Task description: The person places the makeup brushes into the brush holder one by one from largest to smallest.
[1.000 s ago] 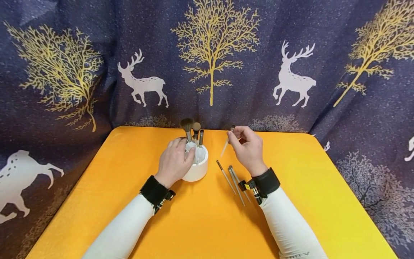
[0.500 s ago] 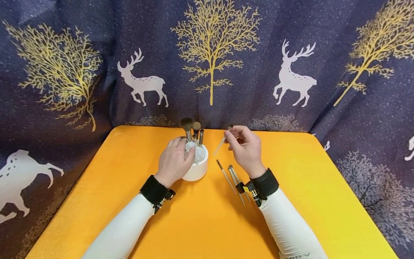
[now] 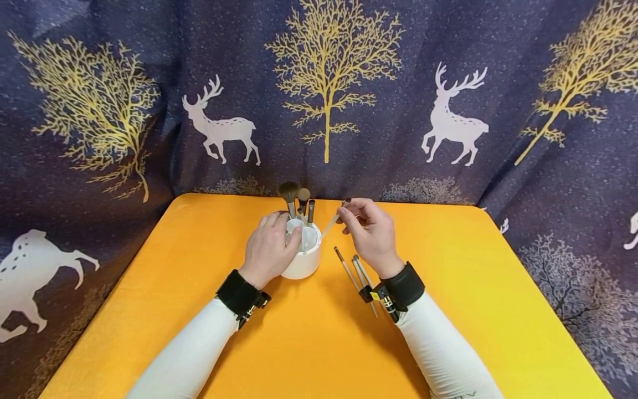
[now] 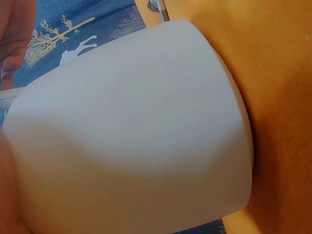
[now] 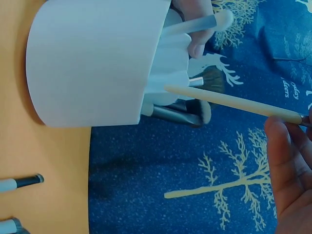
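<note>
A round white brush holder with inner compartments stands on the table. My left hand grips its left side, the thumb over the rim. Several makeup brushes stand in it bristles up, among them a wide fluffy brush. My right hand pinches another makeup brush near its bristle end, close to the holder's right side. That brush slants, with its pale handle tip pointing down-left at the rim. In the left wrist view the white wall fills most of the picture.
Several slim makeup brushes lie on the orange table right of the holder, partly hidden under my right wrist. A dark curtain with deer and trees hangs just behind the table's far edge.
My right hand has moved left toward the holder, and the brush in it has tilted further, its handle tip now by the rim. My left hand has stayed on the holder.
</note>
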Demonstrator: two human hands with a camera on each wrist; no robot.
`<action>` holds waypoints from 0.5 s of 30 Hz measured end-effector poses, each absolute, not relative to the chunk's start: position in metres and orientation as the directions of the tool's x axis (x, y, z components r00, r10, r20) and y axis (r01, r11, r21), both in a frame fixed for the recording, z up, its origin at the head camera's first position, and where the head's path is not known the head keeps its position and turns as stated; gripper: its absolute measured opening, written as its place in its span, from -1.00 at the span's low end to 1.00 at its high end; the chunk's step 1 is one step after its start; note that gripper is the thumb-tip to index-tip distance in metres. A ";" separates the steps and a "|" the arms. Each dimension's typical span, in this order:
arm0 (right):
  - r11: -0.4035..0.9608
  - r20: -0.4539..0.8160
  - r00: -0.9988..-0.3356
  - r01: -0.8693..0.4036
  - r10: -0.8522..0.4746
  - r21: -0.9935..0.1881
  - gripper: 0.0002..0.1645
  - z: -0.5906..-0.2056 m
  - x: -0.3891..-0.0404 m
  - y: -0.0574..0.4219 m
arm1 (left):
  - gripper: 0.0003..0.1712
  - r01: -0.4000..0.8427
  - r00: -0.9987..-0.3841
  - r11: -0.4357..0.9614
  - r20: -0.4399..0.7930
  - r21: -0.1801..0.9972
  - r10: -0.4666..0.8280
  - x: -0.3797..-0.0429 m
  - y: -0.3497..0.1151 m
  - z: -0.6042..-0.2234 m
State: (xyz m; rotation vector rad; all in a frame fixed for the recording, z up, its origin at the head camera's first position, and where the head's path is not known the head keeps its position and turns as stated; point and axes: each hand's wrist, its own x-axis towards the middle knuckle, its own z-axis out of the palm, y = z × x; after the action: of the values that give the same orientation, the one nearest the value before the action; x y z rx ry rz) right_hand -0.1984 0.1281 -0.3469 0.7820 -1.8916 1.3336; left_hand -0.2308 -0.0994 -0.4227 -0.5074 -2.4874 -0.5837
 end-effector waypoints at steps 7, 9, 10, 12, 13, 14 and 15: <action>0.296 0.787 -0.606 -0.778 -0.119 -0.554 -0.84 -0.352 -0.201 0.124 | -0.27 0.462 -0.787 0.835 0.573 0.299 0.230 -0.231 -0.100 -0.423; 0.300 0.779 -0.615 -0.771 -0.123 -0.562 -0.83 -0.359 -0.206 0.125 | -0.28 0.463 -0.785 0.835 0.574 0.298 0.230 -0.231 -0.100 -0.424; 0.299 0.774 -0.621 -0.767 -0.126 -0.567 -0.83 -0.364 -0.209 0.126 | -0.27 0.464 -0.784 0.834 0.576 0.298 0.231 -0.231 -0.100 -0.424; 0.309 0.765 -0.630 -0.760 -0.134 -0.571 -0.82 -0.372 -0.215 0.128 | -0.27 0.464 -0.784 0.835 0.576 0.296 0.232 -0.231 -0.100 -0.424; 0.320 0.762 -0.632 -0.757 -0.140 -0.569 -0.82 -0.376 -0.218 0.129 | -0.26 0.463 -0.785 0.836 0.575 0.295 0.232 -0.232 -0.100 -0.424; 0.326 0.759 -0.634 -0.756 -0.147 -0.568 -0.83 -0.378 -0.220 0.129 | -0.25 0.463 -0.785 0.836 0.575 0.295 0.232 -0.232 -0.100 -0.424; 0.334 0.758 -0.634 -0.756 -0.155 -0.564 -0.83 -0.380 -0.221 0.130 | -0.25 0.463 -0.785 0.836 0.574 0.294 0.232 -0.232 -0.100 -0.424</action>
State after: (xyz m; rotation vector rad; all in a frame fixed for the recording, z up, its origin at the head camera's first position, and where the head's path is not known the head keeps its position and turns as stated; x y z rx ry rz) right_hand -0.2213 0.1297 -0.3801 0.7957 -2.0061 1.3053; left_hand -0.2318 -0.0999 -0.4243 -0.5097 -2.4819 -0.5799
